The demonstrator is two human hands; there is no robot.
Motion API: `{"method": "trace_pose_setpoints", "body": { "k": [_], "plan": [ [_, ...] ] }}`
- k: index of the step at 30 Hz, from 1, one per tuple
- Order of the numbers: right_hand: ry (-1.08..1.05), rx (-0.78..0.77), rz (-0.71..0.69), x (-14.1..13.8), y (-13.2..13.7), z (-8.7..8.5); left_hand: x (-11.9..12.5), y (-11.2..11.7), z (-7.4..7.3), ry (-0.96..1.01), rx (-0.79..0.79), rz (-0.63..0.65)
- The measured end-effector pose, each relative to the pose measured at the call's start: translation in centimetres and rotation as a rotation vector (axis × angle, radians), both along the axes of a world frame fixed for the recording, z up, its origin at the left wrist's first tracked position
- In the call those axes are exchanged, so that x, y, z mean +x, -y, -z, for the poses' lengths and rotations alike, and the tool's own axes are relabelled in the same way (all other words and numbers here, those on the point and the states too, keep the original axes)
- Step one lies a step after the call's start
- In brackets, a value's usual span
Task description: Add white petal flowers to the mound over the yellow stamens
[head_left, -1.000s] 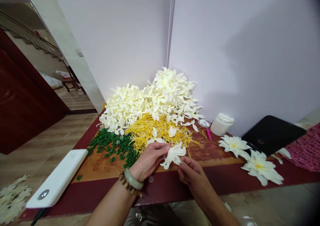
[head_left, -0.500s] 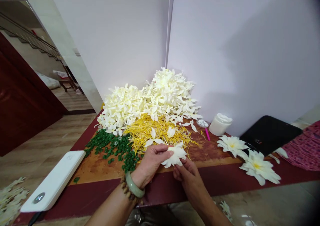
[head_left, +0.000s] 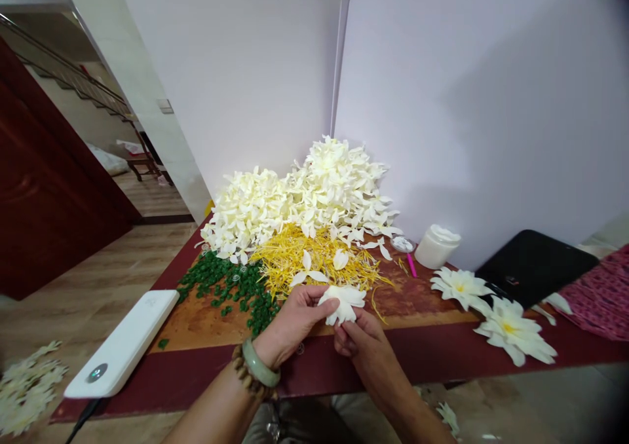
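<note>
Above the table's front edge, a white artificial flower [head_left: 346, 302] is held between both hands. My left hand [head_left: 298, 316] pinches its left side, thumb on top, with a jade bangle and a bead bracelet at the wrist. My right hand [head_left: 361, 339] is closed at its lower right edge, the fingertips partly hidden beneath the petals. Just behind lie yellow stamens [head_left: 319, 254] with a loose white petal piece [head_left: 308, 275] on them. Green plastic pieces [head_left: 233, 287] are spread left of the stamens. A tall heap of white petals [head_left: 339, 182] stands at the back.
At right are two assembled flowers [head_left: 514, 331], a white jar [head_left: 437, 246], a pink stick [head_left: 411, 265], a black flat device [head_left: 533, 264] and pink cloth [head_left: 602, 293]. A white power bank [head_left: 122, 342] with a cable lies left. White panels [head_left: 417, 103] stand behind; more flowers [head_left: 29, 388] are on the floor.
The flower is turned and tilted a little in my fingers, and my right hand has shifted slightly left under it. The view has swung slightly left.
</note>
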State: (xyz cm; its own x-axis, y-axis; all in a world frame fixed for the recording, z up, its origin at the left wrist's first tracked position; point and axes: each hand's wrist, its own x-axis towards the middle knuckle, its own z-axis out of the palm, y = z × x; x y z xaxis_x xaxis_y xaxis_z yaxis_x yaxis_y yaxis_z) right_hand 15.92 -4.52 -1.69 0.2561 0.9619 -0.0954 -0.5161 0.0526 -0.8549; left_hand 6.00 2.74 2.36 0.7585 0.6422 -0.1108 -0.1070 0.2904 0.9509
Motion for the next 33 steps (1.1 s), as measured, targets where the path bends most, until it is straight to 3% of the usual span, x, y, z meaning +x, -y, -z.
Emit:
{"method": "trace_pose_setpoints", "body": {
  "k": [4, 6, 9, 10, 12, 15, 19, 24, 27, 30, 33],
  "plan": [
    [0.541, -0.050, 0.077, 1.2, 0.8, -0.5, 0.1, -0.1, 0.8, -0.018, 0.053, -0.073],
    [0.832, -0.038, 0.267, 2.0, 1.3, -1.1, 0.2, -0.3, 1.2, -0.020, 0.076, -0.142],
    [1.234, 0.138, 0.580, 2.7, 1.4, -1.9, 0.5, -0.3, 1.4, -0.047, 0.102, -0.163],
    [1.355, 0.202, 0.597, 2.7, 1.2, -2.0, 0.6, -0.2, 1.3, -0.057, 0.105, -0.154],
    [1.516, 0.266, 0.504, 2.2, 0.5, -1.7, 0.8, 0.0, 1.1, -0.066, 0.107, -0.153],
    [1.491, 0.192, 0.356, 1.1, -0.5, -0.3, 0.8, 0.4, 0.6, -0.056, 0.102, -0.214],
    [1.291, 0.121, 0.314, 0.3, -0.6, 1.4, 0.7, 1.1, 0.4, -0.017, 0.026, -0.309],
    [1.117, 0.028, 0.202, 0.4, -0.4, 1.4, 0.7, 1.5, 1.0, 0.006, -0.019, -0.435],
    [1.028, 0.051, 0.173, 0.0, -0.5, 1.1, 0.7, 1.7, 1.0, 0.028, -0.039, -0.513],
    [0.912, 0.073, 0.145, -0.4, -0.5, 1.5, 0.4, 1.9, 0.7, 0.100, -0.161, -0.511],
    [0.824, 0.063, 0.104, -0.1, -0.1, 2.4, -0.3, 1.9, 0.6, 0.165, -0.174, -0.478]
  ]
}}
